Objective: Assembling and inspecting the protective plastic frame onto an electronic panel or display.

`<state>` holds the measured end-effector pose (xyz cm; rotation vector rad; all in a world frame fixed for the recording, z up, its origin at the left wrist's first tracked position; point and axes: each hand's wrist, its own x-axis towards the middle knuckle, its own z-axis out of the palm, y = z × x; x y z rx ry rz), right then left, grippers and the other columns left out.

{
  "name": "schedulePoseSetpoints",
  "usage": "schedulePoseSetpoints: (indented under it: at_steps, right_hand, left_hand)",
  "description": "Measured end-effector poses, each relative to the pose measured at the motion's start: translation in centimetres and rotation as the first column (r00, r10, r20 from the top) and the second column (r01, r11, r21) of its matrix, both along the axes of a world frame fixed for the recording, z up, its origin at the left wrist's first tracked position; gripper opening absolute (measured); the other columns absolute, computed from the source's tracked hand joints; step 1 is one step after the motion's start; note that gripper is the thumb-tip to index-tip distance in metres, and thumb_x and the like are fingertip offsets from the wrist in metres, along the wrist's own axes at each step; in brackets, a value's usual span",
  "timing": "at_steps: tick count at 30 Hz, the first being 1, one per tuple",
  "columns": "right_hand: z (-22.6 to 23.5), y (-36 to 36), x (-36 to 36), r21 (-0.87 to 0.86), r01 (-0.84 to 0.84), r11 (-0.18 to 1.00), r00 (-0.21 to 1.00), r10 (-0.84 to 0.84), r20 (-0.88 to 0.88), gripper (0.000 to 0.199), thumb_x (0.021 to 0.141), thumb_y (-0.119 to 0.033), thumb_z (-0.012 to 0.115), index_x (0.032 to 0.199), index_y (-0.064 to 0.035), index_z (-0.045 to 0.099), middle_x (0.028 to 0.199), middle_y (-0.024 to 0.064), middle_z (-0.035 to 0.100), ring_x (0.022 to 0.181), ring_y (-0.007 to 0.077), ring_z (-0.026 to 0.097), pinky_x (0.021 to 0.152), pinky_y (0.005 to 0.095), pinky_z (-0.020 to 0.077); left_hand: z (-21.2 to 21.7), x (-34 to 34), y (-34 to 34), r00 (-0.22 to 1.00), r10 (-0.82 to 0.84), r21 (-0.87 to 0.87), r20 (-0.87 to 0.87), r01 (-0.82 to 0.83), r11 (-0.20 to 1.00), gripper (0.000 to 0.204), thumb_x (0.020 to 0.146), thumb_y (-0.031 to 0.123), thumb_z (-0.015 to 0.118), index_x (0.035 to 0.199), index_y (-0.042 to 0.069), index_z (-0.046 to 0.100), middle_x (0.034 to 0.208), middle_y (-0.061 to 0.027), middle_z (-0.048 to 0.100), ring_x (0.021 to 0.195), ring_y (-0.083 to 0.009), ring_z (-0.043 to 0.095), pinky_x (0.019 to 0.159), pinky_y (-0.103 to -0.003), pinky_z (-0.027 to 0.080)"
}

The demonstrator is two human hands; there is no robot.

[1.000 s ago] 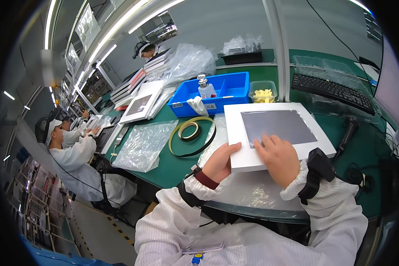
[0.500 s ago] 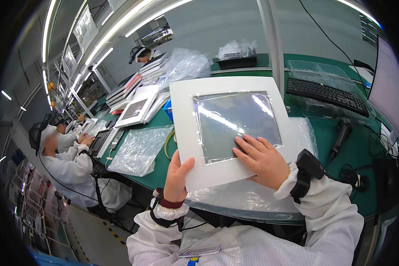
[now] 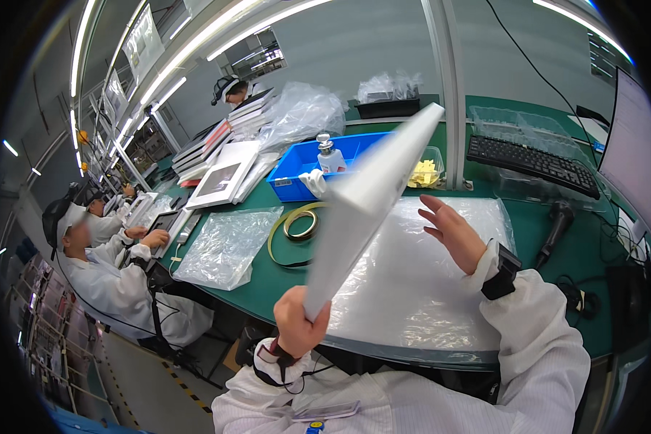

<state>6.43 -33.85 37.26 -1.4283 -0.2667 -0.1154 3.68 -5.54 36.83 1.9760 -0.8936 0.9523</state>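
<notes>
Held up, not yet set down and seemingly unbagged, the white panel (image 3: pixel 362 213) tilts on edge above a clear plastic sheet (image 3: pixel 434 289), its near end gripped by the left hand (image 3: pixel 300 322), while the right hand (image 3: pixel 456 235) hovers apart on the right, fingers open.

The panel (image 3: pixel 369 199) is white, the bin (image 3: pixel 289 189) blue, the tabletop (image 3: pixel 264 286) green, the coat (image 3: pixel 535 318) white (faintly striped).

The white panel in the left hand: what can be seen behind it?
Parts of a blue box and a clear tub with yellow pieces show behind the white panel, which the left hand holds. The panel covers the box's right front, so anything there cannot be seen.
</notes>
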Motion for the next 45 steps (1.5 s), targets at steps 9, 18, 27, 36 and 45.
schedulePoseSetpoints:
  at_steps: [9,18,27,36,45]
  right_hand:
    - [-1.5,-3.6,0.8,0.791,-0.251,0.558,0.911,0.413,-0.002,0.056,0.087,-0.05,0.034,0.12,-0.0053,0.042,0.114,0.0117,0.05,0.101,0.0215,0.049,0.085,0.0343,0.0413]
    - [-1.8,-3.6,1.4,0.783,-0.122,0.61,0.931,0.345,-0.123,0.055,0.085,-0.051,0.035,0.115,-0.0058,0.046,0.105,0.0116,0.054,0.089,0.0201,0.055,0.074,0.0326,0.0466]
    - [-1.9,-4.2,1.4,0.781,-0.062,0.622,0.938,0.304,-0.168,0.054,0.084,-0.052,0.036,0.111,-0.0063,0.051,0.096,0.0115,0.058,0.077,0.0188,0.06,0.062,0.0308,0.052]
    - [-2.3,-4.0,1.7,0.87,-0.082,0.486,0.932,0.347,-0.106,0.052,0.084,-0.05,0.039,0.11,-0.0067,0.052,0.094,0.0103,0.059,0.076,0.0181,0.061,0.062,0.0302,0.0527]
    - [-2.5,-4.5,1.7,0.798,-0.06,0.6,0.947,0.286,-0.144,0.044,0.084,-0.047,0.044,0.102,-0.0084,0.057,0.088,0.0064,0.061,0.073,0.0136,0.059,0.061,0.0267,0.0514]
  left_hand:
    - [-4.0,-1.6,-0.9,0.928,-0.224,0.419,0.296,0.085,0.904,0.017,0.053,0.005,0.058,0.069,0.002,0.053,0.087,-0.0147,0.063,0.065,-0.0204,0.058,0.046,-0.024,0.041]
    - [-5.9,-2.1,-0.9,0.919,-0.192,0.478,0.344,0.004,0.878,0.009,0.069,0.011,0.055,0.077,0.01,0.058,0.097,-0.0059,0.063,0.075,-0.0118,0.055,0.047,-0.017,0.034]
    - [-5.8,-2.3,-1.2,0.929,-0.182,0.483,0.322,0.004,0.876,0.008,0.068,0.012,0.056,0.076,0.013,0.057,0.097,-0.0045,0.063,0.075,-0.0117,0.055,0.047,-0.017,0.033]
    - [-6.0,-2.4,-1.3,0.927,-0.172,0.479,0.333,-0.01,0.878,0.008,0.068,0.011,0.056,0.075,0.014,0.057,0.097,-0.0031,0.063,0.075,-0.0114,0.054,0.046,-0.017,0.032]
    - [-6.0,-2.3,-1.3,0.924,-0.172,0.48,0.342,-0.015,0.877,0.008,0.068,0.012,0.057,0.076,0.014,0.057,0.098,-0.0026,0.062,0.075,-0.0112,0.054,0.046,-0.017,0.032]
